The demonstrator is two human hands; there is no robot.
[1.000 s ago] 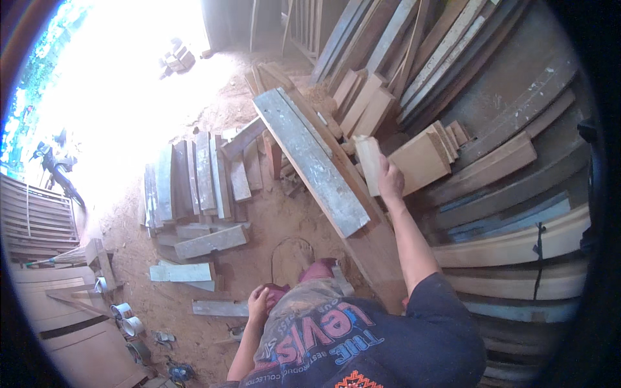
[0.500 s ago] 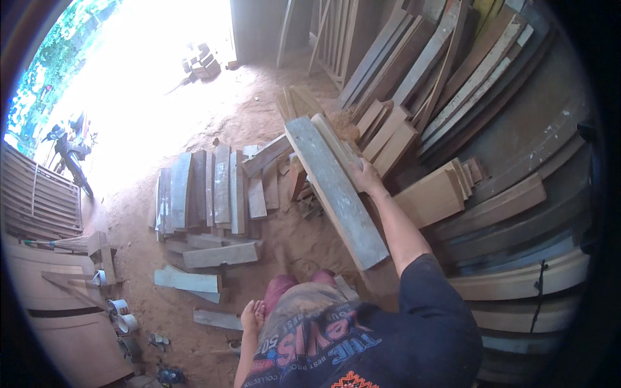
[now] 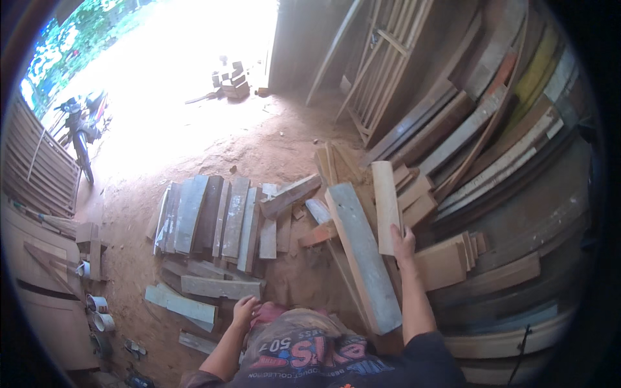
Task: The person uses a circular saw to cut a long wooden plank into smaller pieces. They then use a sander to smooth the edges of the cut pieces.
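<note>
My right hand (image 3: 403, 246) grips the lower end of a short pale board (image 3: 383, 208), its fingers and thumb round the edge. The board points away from me. Left of it a thick plank (image 3: 362, 255) with a grey, worn face lies slanted over other timber, its near end close to my body. My left hand (image 3: 244, 313) rests by my thigh with loosely bent fingers and nothing in it. Nearest to that hand is a weathered grey wood piece (image 3: 220, 287) on the ground.
A row of used boards (image 3: 210, 216) lies left of centre. Stacked pale blocks (image 3: 443, 264) and long planks (image 3: 491, 161) line the right side. White cans (image 3: 97, 304) stand by wooden panels at left. A motorbike (image 3: 81, 139) is near the bright opening.
My right hand has drawn the pale board rightward, apart from the grey-faced plank, and turned it more upright in view. The whole view has shifted, and my left hand sits higher in the picture.
</note>
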